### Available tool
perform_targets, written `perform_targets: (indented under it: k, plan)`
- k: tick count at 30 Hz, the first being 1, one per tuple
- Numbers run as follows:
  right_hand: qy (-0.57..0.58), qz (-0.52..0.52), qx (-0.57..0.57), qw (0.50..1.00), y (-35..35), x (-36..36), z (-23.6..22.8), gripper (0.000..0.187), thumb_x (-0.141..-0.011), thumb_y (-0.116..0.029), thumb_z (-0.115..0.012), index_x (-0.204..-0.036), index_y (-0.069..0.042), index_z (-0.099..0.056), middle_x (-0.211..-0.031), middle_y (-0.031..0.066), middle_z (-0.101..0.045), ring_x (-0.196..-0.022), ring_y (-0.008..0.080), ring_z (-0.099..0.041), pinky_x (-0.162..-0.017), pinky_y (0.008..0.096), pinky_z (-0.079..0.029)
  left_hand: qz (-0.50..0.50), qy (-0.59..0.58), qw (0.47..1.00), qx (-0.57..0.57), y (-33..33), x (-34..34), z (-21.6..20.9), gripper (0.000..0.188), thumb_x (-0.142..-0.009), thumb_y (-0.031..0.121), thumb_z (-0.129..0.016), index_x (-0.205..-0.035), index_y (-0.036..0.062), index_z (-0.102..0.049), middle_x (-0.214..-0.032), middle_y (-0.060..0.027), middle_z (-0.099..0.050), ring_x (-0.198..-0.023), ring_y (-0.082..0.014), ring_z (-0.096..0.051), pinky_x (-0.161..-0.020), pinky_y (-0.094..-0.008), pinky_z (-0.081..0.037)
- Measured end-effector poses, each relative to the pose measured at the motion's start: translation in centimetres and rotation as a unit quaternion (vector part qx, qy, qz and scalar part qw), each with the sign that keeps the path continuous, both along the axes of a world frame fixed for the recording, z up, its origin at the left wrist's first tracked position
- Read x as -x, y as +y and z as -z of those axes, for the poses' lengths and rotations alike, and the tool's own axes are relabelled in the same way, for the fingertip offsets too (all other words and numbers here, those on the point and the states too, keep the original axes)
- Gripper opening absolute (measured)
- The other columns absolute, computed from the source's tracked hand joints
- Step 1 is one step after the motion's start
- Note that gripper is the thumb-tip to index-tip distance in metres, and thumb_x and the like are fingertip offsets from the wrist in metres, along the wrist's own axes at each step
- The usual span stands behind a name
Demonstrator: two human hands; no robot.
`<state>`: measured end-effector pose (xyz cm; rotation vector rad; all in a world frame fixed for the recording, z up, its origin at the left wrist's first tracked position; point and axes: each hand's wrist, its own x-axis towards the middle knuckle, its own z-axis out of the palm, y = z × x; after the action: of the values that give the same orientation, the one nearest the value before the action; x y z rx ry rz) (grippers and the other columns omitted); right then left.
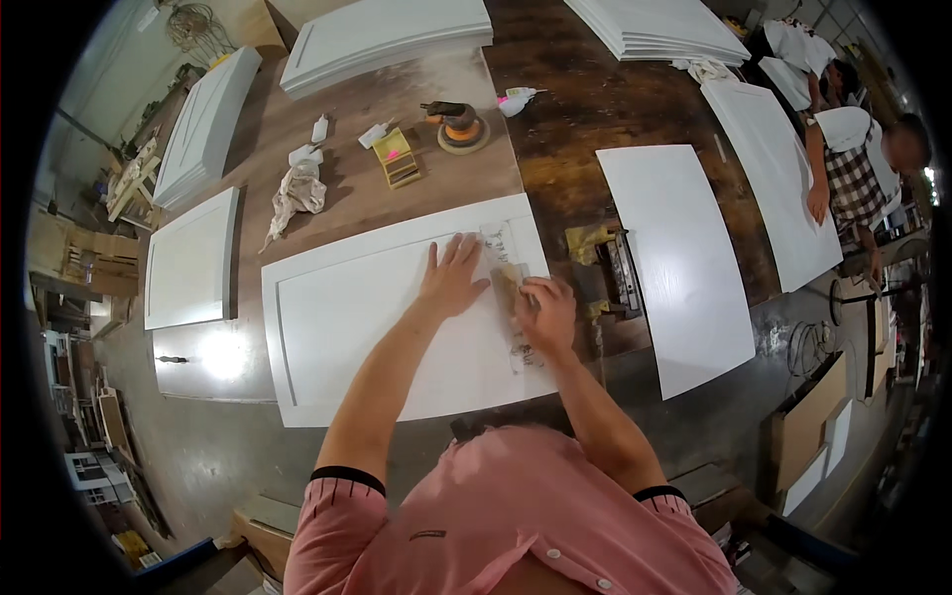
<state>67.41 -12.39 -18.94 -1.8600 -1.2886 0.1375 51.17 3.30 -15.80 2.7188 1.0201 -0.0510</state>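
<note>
One broad brown worktable [565, 94] spreads beneath both hands and well beyond them. On it, directly under the hands, lies a white framed panel [387, 283], flat, its long axis running left to right and its right end angled a little farther from the body. Off to the right of the right hand [547, 315] lies a plain white panel [684, 268], its long axis pointing away from the body; far ahead of the left hand [453, 280] sits a stack of white panels [387, 42]. The left hand rests palm down on the framed panel with its fingers spread wide; the right hand is narrow, fingers bent onto a tan pad. Ahead and left of the left hand lies a crumpled cloth [297, 193]. An orange and black sander [460, 124] stands ahead of the left hand, and just left of it is a yellow box [399, 159] with a bright pink patch. The tan pad [508, 288] sits between the hands on the panel's right-end border, its long axis roughly fore and aft, across the panel's length. Dark smudgy marks [523, 347] line that border; whether they are writing cannot be told. Nearer the body than either hand, a small dark tag [427, 535] on the pink shirt is too small to read.
</note>
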Motion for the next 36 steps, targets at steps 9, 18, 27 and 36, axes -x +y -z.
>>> perform_targets:
  k: [9, 18, 27, 36]
  plan:
    - [-0.048, 0.027, 0.144, 0.988, 0.4, 0.5, -1.2, 0.025, -0.089, -0.019, -0.075, -0.112, -0.012, -0.07, -0.117, 0.0085, -0.066, -0.118, 0.0383, -0.057, -0.101, 0.0506, -0.046, 0.004, 0.1, 0.993, 0.066, 1.0, -1.6, -2.1, 0.084, -0.096, 0.043, -0.069, -0.161, 0.0052, -0.032, -0.17, -0.0104, -0.028, -0.157, -0.0331, -0.025, -0.123, -0.0647, -0.023]
    - [-0.03, 0.117, 0.043, 0.992, 0.4, -3.2, -2.7, 0.043, -0.083, -0.016, -0.075, -0.125, -0.015, -0.067, -0.127, 0.015, -0.06, -0.119, 0.0387, -0.058, -0.096, 0.05, -0.05, -0.169, -0.126, 0.977, 0.041, -5.5, 4.5, 3.8, 0.094, -0.09, 0.051, -0.073, -0.164, 0.0114, -0.03, -0.172, -0.0186, -0.019, -0.161, -0.0369, -0.011, -0.128, -0.0605, -0.009]
    - [-0.005, 0.09, 0.302, 0.949, 2.6, -8.7, -3.8, 0.108, -0.076, -0.022, -0.084, -0.165, -0.025, -0.022, -0.145, 0.0318, -0.044, -0.14, 0.0471, -0.041, -0.113, 0.055, -0.04, -0.169, -0.128, 0.971, 0.114, -5.6, 5.3, 3.7, 0.096, -0.086, 0.057, -0.074, -0.163, 0.0194, -0.033, -0.174, -0.0161, -0.015, -0.161, -0.0382, -0.009, -0.127, -0.0618, -0.005]
    - [0.414, -0.096, 0.296, 0.855, 8.0, -12.3, -13.0, 0.071, -0.088, -0.026, -0.078, -0.151, -0.012, -0.049, -0.119, 0.0128, -0.067, -0.078, 0.0204, -0.066, -0.068, 0.0335, -0.055, -0.158, -0.132, 0.973, 0.107, -5.2, 5.7, 3.3, 0.094, -0.082, 0.058, -0.076, -0.161, 0.0232, -0.038, -0.173, -0.0175, -0.016, -0.16, -0.0393, -0.01, -0.126, -0.0633, -0.007]
